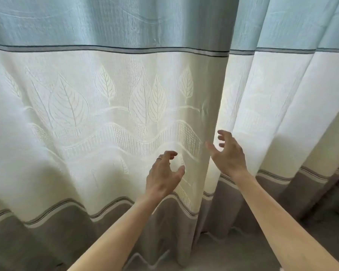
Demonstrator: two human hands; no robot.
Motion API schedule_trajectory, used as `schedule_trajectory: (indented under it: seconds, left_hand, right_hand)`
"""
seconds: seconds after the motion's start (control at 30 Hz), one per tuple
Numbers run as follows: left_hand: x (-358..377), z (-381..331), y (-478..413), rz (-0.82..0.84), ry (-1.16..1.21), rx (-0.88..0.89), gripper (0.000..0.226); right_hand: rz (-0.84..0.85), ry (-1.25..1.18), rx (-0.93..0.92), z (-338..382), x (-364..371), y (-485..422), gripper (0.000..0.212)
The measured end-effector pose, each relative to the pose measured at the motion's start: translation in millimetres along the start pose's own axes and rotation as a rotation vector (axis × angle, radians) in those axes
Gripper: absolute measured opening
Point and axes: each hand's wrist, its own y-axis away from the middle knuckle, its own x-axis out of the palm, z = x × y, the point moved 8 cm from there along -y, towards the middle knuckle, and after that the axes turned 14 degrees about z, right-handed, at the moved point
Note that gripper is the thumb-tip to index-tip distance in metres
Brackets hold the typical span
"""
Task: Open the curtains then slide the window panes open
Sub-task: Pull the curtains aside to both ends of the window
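Hanging long-axis vertical, folds running top to bottom – left curtain (pixel 106 114) and right curtain (pixel 282 104) meeting just beyond the fingertips. Left hand (pixel 162 177) and right hand (pixel 230 155) both hovering with fingers spread and curled, gripping nothing. Meeting edges lying between the two hands – right fingertips (pixel 220 132) nearly touching them.

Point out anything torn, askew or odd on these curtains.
Nothing stands out. The left curtain and right curtain hang closed and intact, meeting at the middle. The left hand and right hand are open near that seam.
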Motion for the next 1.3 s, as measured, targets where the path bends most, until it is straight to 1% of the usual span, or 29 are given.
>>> schedule_trajectory:
  seconds: [0.07,0.1,0.13,0.2,0.3,0.37,0.43,0.47,0.53,0.57,0.6,0.63,0.67,0.7,0.73,0.8,0.83,0.87,0.9,0.97,1.0,1.03,1.07,1.1,1.13,1.2,1.23,1.27,1.3]
  left_hand:
    - [19.5,1.4,-20.0,0.066,-0.012,-0.072,0.058]
    - [28.1,4.8,-29.2,0.088,-0.014,-0.102,0.064]
    - [36.9,7.9,-37.9,0.119,0.002,-0.156,0.07]
    - [50.4,13.3,-54.5,0.133,0.009,-0.201,0.08]
    - [69.1,20.1,-73.3,0.16,0.018,-0.244,0.101]
    - [76.6,18.8,-78.7,0.195,0.057,-0.232,0.108]
    - [81.0,19.0,-87.6,0.207,0.095,-0.188,0.102]
    - [78.6,17.7,-89.7,0.203,0.114,-0.177,0.094]
    - [67.8,24.8,-93.1,0.159,0.165,-0.177,0.065]
    - [59.9,28.1,-93.7,0.125,0.174,-0.175,0.047]
    - [52.5,31.1,-93.2,0.097,0.172,-0.178,0.032]
    - [43.9,35.2,-91.1,0.077,0.17,-0.179,0.024]
    - [38.6,39.0,-87.6,0.078,0.179,-0.184,0.025]
    - [34.7,43.5,-82.9,0.084,0.202,-0.192,0.033]
    - [29.5,49.4,-76.4,0.085,0.221,-0.205,0.041]
    - [15.8,64.1,-66.6,0.051,0.201,-0.222,0.05]
    - [5.2,72.2,-62.1,0.013,0.173,-0.232,0.052]
    - [-7.2,80.7,-56.7,-0.03,0.159,-0.246,0.054]
    - [-21.7,90.4,-49.7,-0.074,0.158,-0.262,0.054]
    - [-45.8,106.9,-37.5,-0.112,0.139,-0.3,0.052]
    - [-58.7,114.9,-28.7,-0.127,0.116,-0.326,0.051]
    - [-70.9,122.5,-19.9,-0.144,0.09,-0.348,0.05]
    - [-81.8,129.2,-12.3,-0.161,0.059,-0.363,0.049]
    - [-93.4,134.5,-5.1,-0.185,0.021,-0.375,0.046]
    - [-105.8,139.8,3.6,-0.218,-0.015,-0.387,0.042]
    - [-127.7,147.8,19.3,-0.283,-0.051,-0.395,0.026]
    - [-138.4,149.1,27.2,-0.312,-0.059,-0.402,0.019]
    - [-148.8,151.9,35.5,-0.338,-0.068,-0.418,0.018]
    - [-157.3,153.0,43.0,-0.355,-0.082,-0.436,0.022]
  right_hand:
    - [0.095,-0.076,0.004,-3.8,4.0,-19.7,0.066]
    - [0.133,-0.116,-0.01,-4.8,6.5,-29.7,0.067]
    - [0.18,-0.148,-0.008,-5.0,7.8,-40.1,0.065]
    - [0.226,-0.211,-0.06,-2.5,11.9,-61.1,0.054]
    - [0.297,-0.294,-0.11,2.2,18.8,-82.9,0.043]
    - [0.375,-0.359,-0.097,4.9,30.3,-87.3,0.04]
    - [0.45,-0.415,-0.1,7.1,42.9,-93.0,0.039]
    - [0.481,-0.43,-0.106,9.4,46.1,-94.1,0.038]
    - [0.491,-0.45,-0.131,16.4,51.9,-97.0,0.037]
    - [0.461,-0.445,-0.146,21.7,51.2,-99.2,0.044]
    - [0.408,-0.427,-0.158,24.9,49.0,-101.6,0.057]
    - [0.35,-0.414,-0.171,30.9,47.9,-105.1,0.074]
    - [0.327,-0.422,-0.176,36.1,47.5,-108.1,0.085]
    - [0.344,-0.458,-0.183,42.5,50.8,-110.9,0.089]
    - [0.395,-0.495,-0.192,51.3,58.6,-113.0,0.085]
    - [0.482,-0.51,-0.205,70.7,74.8,-112.5,0.067]
    - [0.471,-0.494,-0.23,82.4,80.9,-111.6,0.06]
    - [0.425,-0.465,-0.255,95.7,84.8,-108.8,0.057]
    - [0.35,-0.421,-0.271,109.7,89.0,-104.5,0.062]
    - [0.077,-0.214,-0.266,128.2,88.6,-90.6,0.093]
    - [-0.066,-0.098,-0.295,141.4,88.1,-79.0,0.104]
    - [-0.188,0.004,-0.358,155.7,90.3,-67.4,0.106]
    - [-0.261,0.08,-0.433,169.2,95.9,-58.7,0.102]
    - [-0.278,0.136,-0.496,182.6,103.9,-53.0,0.093]
    - [-0.254,0.163,-0.531,193.2,115.5,-52.4,0.082]
    - [-0.205,0.192,-0.548,211.7,135.4,-53.3,0.067]
    - [-0.193,0.217,-0.552,221.3,143.8,-53.1,0.065]
    - [-0.173,0.232,-0.572,232.7,152.5,-50.8,0.064]
    - [-0.131,0.22,-0.606,244.0,160.6,-48.9,0.064]
